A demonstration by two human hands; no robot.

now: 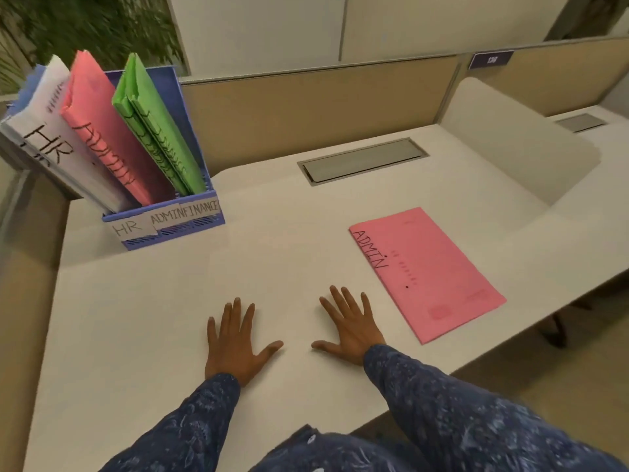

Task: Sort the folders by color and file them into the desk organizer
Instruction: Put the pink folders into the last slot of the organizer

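Observation:
A blue desk organizer (170, 229) stands at the desk's far left, with slots labelled HR, ADMIN and FINANCE. In it lean white HR folders (51, 131), a pink ADMIN folder (102, 131) and green folders (153, 124). Another pink folder (429, 270) marked ADMIN lies flat on the desk to the right. My left hand (235, 338) and my right hand (350, 328) rest flat on the desk near its front edge, fingers spread, holding nothing. The flat pink folder lies just right of my right hand, not touching it.
The white desk (272, 267) has a grey cable hatch (360, 163) near its back. A tan partition (306, 107) runs behind it. A raised white divider (510, 137) stands at the right, with a neighbouring desk beyond. The desk's right edge drops off beside the pink folder.

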